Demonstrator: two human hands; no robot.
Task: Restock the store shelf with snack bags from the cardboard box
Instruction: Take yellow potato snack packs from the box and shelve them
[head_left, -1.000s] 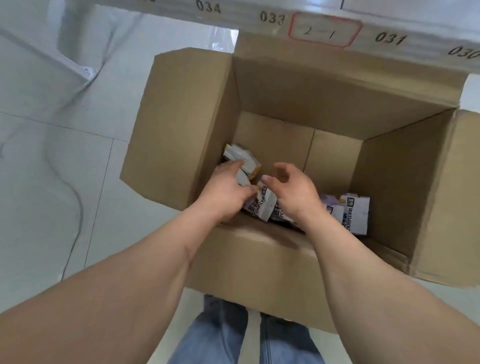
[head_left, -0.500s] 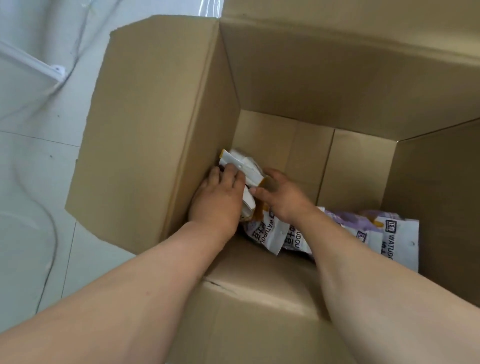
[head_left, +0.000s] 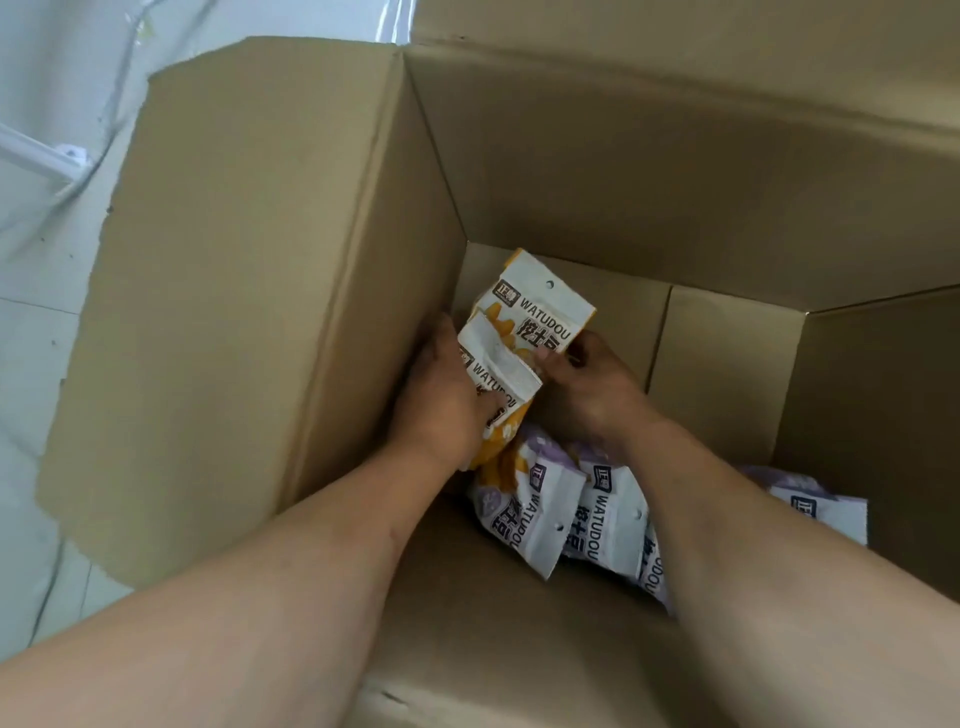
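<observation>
Half a second ago your hands lay flat on the pile; now your left hand (head_left: 447, 400) and right hand (head_left: 587, 384) grip the orange snack bags (head_left: 524, 332), lifted against the cardboard box's (head_left: 249, 291) left wall — gathering's done; purple bags (head_left: 524, 509) remain below them.

Orange-white snack bags (head_left: 524, 332) upright inside open cardboard box (head_left: 270, 291).

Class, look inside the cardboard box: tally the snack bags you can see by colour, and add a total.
Orange snack bags, held in the hands: 2
Purple snack bags, lying on the box floor: 3
Total in view: 5
</observation>
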